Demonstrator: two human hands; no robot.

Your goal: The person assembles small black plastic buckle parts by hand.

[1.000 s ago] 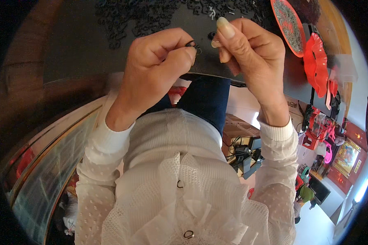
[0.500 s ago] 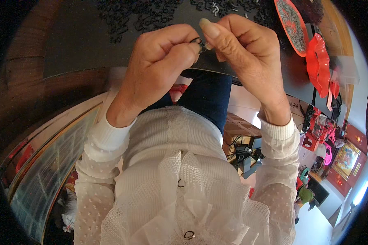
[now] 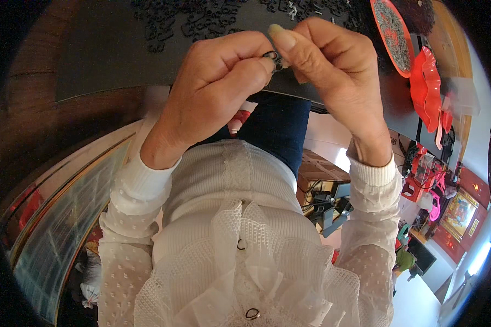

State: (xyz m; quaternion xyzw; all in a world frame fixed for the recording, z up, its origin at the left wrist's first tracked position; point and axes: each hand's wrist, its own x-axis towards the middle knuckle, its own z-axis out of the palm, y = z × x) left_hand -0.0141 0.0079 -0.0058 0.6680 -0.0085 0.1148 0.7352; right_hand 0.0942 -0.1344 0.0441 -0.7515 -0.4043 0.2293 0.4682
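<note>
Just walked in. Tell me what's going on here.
A person is working with both bare hands at a dark table. The left hand pinches a small black looped piece between thumb and forefinger. The right hand is right at that piece; whether it holds anything is too small to tell. Many black pieces lie scattered beyond the hands, and to the right is a red tray of small grey bits.

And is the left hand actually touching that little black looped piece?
Touching: the head view shows the left hand pinching the little black looped piece, which pokes out of its grip.
</note>
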